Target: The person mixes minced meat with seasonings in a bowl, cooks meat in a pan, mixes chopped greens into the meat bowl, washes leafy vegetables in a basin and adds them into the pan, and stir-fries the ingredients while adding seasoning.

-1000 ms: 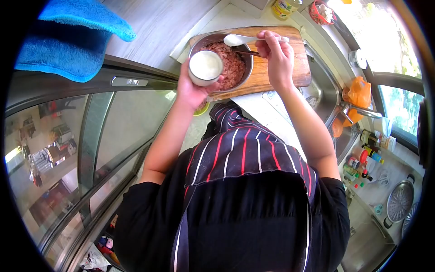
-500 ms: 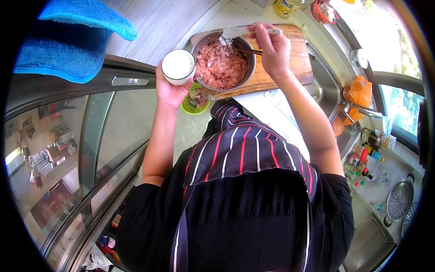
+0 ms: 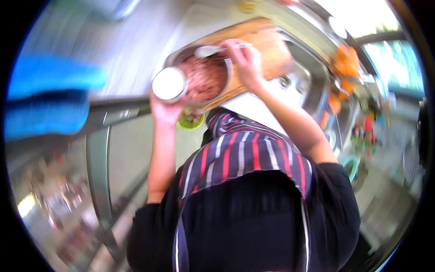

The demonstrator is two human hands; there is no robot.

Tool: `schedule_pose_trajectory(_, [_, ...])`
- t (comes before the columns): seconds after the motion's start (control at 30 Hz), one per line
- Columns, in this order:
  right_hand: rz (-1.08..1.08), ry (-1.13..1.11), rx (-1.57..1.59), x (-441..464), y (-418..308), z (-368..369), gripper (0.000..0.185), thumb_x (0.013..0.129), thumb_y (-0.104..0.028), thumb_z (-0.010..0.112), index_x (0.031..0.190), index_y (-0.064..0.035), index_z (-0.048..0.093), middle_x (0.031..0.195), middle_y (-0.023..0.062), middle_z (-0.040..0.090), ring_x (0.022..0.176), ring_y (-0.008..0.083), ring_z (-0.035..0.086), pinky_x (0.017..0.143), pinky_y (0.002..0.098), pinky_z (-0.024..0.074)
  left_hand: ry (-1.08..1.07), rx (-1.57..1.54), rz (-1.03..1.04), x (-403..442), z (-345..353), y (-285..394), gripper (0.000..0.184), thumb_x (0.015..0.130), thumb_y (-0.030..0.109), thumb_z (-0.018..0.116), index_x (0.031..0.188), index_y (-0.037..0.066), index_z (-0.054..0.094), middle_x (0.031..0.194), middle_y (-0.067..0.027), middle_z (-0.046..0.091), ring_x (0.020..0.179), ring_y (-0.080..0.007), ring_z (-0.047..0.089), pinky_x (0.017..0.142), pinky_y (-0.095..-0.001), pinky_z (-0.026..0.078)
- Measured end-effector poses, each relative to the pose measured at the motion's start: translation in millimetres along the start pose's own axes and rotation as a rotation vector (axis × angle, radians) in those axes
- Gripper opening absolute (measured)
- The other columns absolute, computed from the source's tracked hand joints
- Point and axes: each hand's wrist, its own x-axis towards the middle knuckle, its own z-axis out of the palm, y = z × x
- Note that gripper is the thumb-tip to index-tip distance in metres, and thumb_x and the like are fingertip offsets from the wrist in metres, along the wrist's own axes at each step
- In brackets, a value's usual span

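My left hand (image 3: 166,109) is wrapped round a glass of white powder (image 3: 169,85) at the left rim of a metal bowl (image 3: 228,75). Reddish minced meat (image 3: 204,77) fills much of the bowl, which rests on a wooden cutting board (image 3: 267,45). Over the bowl's upper part, my right hand (image 3: 242,59) grips a white spoon (image 3: 209,51) by its handle, with the spoon's head above the meat. The view is smeared by motion, so whether the spoon holds powder cannot be made out.
A green bowl (image 3: 190,119) with scraps sits below the board. To the right lie a sink (image 3: 312,68) and orange bags (image 3: 345,61), with blurred bottles (image 3: 367,131) further down. A blue towel (image 3: 50,90) hangs at the left, by the glass door frame (image 3: 98,172).
White powder has dropped from the spoon onto the meat, and the spoon is now level over the bowl. The glass first moved left off the bowl, then back beside its rim. The whole view has shifted.
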Motion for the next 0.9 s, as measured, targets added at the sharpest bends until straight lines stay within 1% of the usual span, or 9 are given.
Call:
schedule_pose_trajectory(0.23, [-0.257,-0.204,0.042,-51,-18,-35,0.016,0.084,-0.020,0.065,0.094,-0.0089,0.070,0.084,0.0093,0.063,0.081,0.0231,0.062,0.077,0.0337,0.0483,-0.132,0.127,-0.511,1,55,-52,0.047,0.092,0.034,0.046,0.132,0.011,0.044,0.128,-0.0142,0.051,0.115,-0.0344,0.052,0.080,-0.0485,0.055])
schedule_pose_trajectory(0.3, [-0.290,-0.174,-0.012,-71,-24,-69,0.020,0.078,-0.023,0.070,0.094,-0.0105,0.070,0.092,0.0109,0.058,0.089,0.0261,0.058,0.080,0.0352,0.0463,0.031,0.349,-0.400,3,80,-87,0.047,0.092,0.035,0.046,0.133,0.012,0.043,0.126,-0.0134,0.051,0.109,-0.0347,0.054,0.074,-0.0460,0.056])
schedule_pose_trajectory(0.37, [-0.189,-0.191,-0.050,-85,-31,-105,0.047,0.072,-0.030,0.075,0.115,-0.0144,0.062,0.110,0.0136,0.049,0.104,0.0297,0.051,0.091,0.0363,0.0421,-0.063,0.377,-0.515,24,72,-105,0.053,0.090,0.049,0.046,0.130,0.013,0.046,0.131,-0.0103,0.049,0.106,-0.0290,0.058,0.067,-0.0398,0.058])
schedule_pose_trajectory(0.5, [0.038,-0.061,0.163,-132,-63,-206,0.082,0.071,-0.039,0.076,0.138,-0.0145,0.037,0.125,0.0134,0.045,0.115,0.0271,0.047,0.097,0.0395,0.0376,-0.244,0.463,-0.788,17,124,-188,0.051,0.093,0.046,0.042,0.127,0.009,0.047,0.122,-0.0130,0.054,0.108,-0.0314,0.055,0.072,-0.0392,0.055])
schedule_pose_trajectory(0.57, [-0.076,0.040,-0.259,-161,-85,-250,0.081,0.069,-0.040,0.076,0.138,-0.0178,0.038,0.126,0.0132,0.046,0.116,0.0287,0.047,0.097,0.0418,0.0357,-0.225,0.410,-0.989,27,122,-225,0.056,0.093,0.052,0.039,0.132,0.013,0.045,0.126,-0.0144,0.053,0.112,-0.0319,0.053,0.073,-0.0458,0.056])
schedule_pose_trajectory(0.6, [-0.104,0.032,-0.567,-173,-105,-267,0.081,0.069,-0.040,0.076,0.138,-0.0215,0.038,0.126,0.0129,0.047,0.117,0.0296,0.047,0.097,0.0430,0.0351,-0.070,0.400,-0.874,11,145,-259,0.058,0.093,0.054,0.037,0.133,0.012,0.044,0.132,-0.0130,0.048,0.117,-0.0320,0.050,0.084,-0.0494,0.051])
schedule_pose_trajectory(0.63, [-0.123,0.020,-0.872,-185,-118,-279,0.080,0.068,-0.039,0.075,0.138,-0.0251,0.038,0.126,0.0125,0.047,0.117,0.0304,0.047,0.097,0.0441,0.0345,-0.412,0.272,-1.078,26,127,-278,0.058,0.094,0.054,0.035,0.135,0.013,0.041,0.137,-0.0113,0.044,0.121,-0.0304,0.047,0.096,-0.0495,0.043])
schedule_pose_trajectory(0.67, [-0.095,0.001,-1.073,-195,-118,-288,0.078,0.067,-0.038,0.075,0.136,-0.0310,0.040,0.127,0.0121,0.047,0.114,0.0293,0.051,0.093,0.0450,0.0362,-0.306,0.397,-1.048,10,142,-307,0.057,0.095,0.053,0.035,0.135,0.014,0.041,0.137,-0.0105,0.045,0.123,-0.0293,0.046,0.097,-0.0485,0.042])
schedule_pose_trajectory(0.9, [0.374,-0.316,-1.188,-256,-76,-410,0.063,0.067,-0.040,0.073,0.125,-0.0305,0.050,0.114,0.0140,0.052,0.086,0.0297,0.064,0.083,0.0434,0.0420,-0.280,0.547,-1.355,-30,162,-508,0.059,0.094,0.056,0.033,0.137,0.015,0.037,0.136,-0.0116,0.045,0.123,-0.0297,0.046,0.096,-0.0472,0.043])
